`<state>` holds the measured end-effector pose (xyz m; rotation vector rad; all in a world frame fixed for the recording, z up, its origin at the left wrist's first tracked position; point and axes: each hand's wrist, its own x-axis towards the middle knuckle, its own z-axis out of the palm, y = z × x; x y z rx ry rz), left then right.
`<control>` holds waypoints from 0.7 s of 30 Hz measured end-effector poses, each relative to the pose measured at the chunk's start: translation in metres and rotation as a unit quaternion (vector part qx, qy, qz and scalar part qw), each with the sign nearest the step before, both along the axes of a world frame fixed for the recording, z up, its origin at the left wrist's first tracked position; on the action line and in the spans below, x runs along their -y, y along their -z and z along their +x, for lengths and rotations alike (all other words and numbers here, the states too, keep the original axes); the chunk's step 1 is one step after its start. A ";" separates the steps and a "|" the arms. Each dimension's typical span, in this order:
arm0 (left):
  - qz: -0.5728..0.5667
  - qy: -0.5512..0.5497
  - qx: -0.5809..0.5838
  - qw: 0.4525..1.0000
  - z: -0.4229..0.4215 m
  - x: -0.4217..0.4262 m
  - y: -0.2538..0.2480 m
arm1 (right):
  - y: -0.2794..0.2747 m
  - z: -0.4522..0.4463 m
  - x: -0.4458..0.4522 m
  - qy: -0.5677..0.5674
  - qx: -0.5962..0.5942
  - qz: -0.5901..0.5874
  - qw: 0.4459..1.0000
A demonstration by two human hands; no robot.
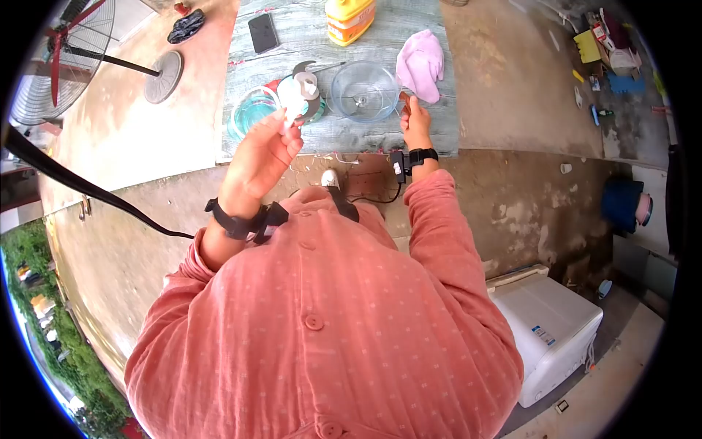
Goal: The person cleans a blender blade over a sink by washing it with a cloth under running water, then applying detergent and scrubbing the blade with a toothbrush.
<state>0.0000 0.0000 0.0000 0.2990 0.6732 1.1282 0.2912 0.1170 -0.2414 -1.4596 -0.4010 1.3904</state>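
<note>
Patched concrete floor [504, 80] is spread around a grey wood-patterned surface [303, 40], which is flanked on the left by a standing fan [55, 73] and, nearer on the right, by a large white box [548, 322]. Most of the things are gathered toward the near half of the surface, presumably so that they can be reached without leaning. The two hands are held apart. By the left hand [267, 150], raised over the near left part, a small white piece [292, 101] is pinched between thumb and fingers; it is gripped by its near end, perhaps so that the far end is left uncovered. Behind it a blue-green tub [252, 110] and a dark grey curved piece [301, 67] are partly hidden. By the right hand [415, 123], with its fingers curled, the right side of a clear bowl [347, 86] is met; whether the rim is clamped or merely touched cannot be told. If it is touched, the bowl may be steadied that way. At the middle of the bowl a small metal fitting [361, 101] is seen. A pink cloth [422, 62] is left crumpled just beyond the right hand, within easy reach, while a yellow jug [349, 22] and a phone [263, 34] are set farther away, the phone to the left, seemingly to be kept out of the way.
</note>
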 end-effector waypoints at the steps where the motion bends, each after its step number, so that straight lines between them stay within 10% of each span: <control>1: 0.018 -0.001 -0.008 1.000 0.004 0.000 -0.004 | -0.008 -0.004 0.003 -0.027 -0.050 0.026 0.998; 13: 0.098 0.175 0.039 0.979 0.113 0.039 -0.016 | -0.209 0.027 0.158 0.005 -0.190 0.274 0.943; 21: 0.140 0.376 0.004 0.916 0.223 0.071 -0.022 | -0.291 0.077 0.296 0.220 -0.007 0.421 0.880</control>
